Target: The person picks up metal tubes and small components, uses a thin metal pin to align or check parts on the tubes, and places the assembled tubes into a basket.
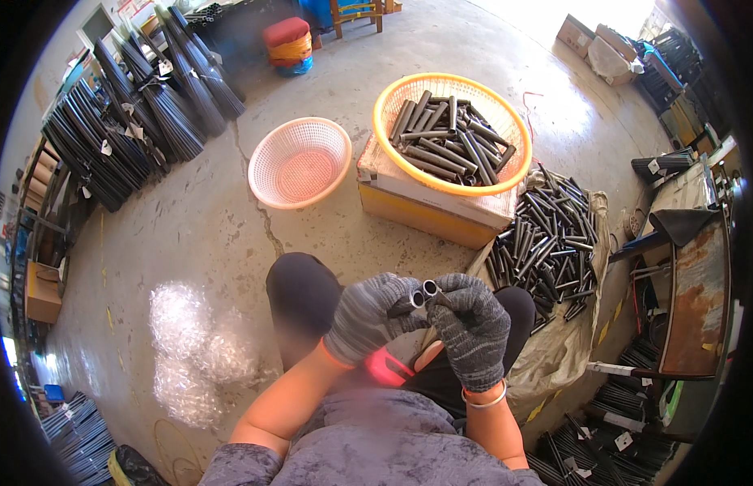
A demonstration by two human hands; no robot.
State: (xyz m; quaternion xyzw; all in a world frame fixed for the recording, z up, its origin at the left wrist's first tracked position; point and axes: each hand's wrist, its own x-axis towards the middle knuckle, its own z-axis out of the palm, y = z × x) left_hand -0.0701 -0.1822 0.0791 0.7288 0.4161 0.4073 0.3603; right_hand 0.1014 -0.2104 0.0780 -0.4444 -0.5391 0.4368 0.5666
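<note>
In grey knit gloves, my two hands meet in front of my lap. My left hand is closed around a short dark tube, its open end facing my right hand. My right hand pinches a second short tube, whose round open end shows beside the first. Most of both tubes is hidden by the gloves. Ahead, a yellow-rimmed basket full of similar black tubes rests on a cardboard box. To the right, a heap of loose black tubes lies on a pale woven sheet.
A pink plastic basket with nothing in it stands left of the box. Crumpled clear plastic bags lie at my left. Bundled long rods lean at the far left. A red-topped stool stands farther off. A rusty-topped table is on the right.
</note>
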